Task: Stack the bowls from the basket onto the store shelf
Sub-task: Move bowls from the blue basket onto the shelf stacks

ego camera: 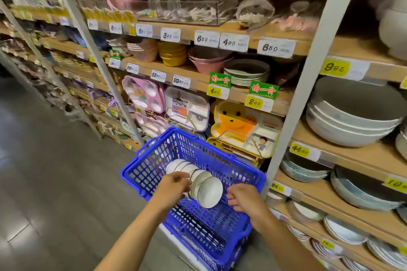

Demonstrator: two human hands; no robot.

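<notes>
Left hand [174,187] grips a row of white bowls [209,191] lying on their sides in the blue basket [145,167], down at 6 o'clock. Right hand [244,199] is just at their 3 o'clock, fingers loosely curled, holding nothing. The store shelf [356,158] is over at 3 o'clock with big white bowls [352,121] on it.

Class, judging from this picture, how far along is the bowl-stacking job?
Done: nothing visibly shelved yet. In hand: the left hand grips the nested white bowls lying sideways in the blue basket; the right hand hovers beside them. Left: lifting and stacking them on the shelf.
</notes>
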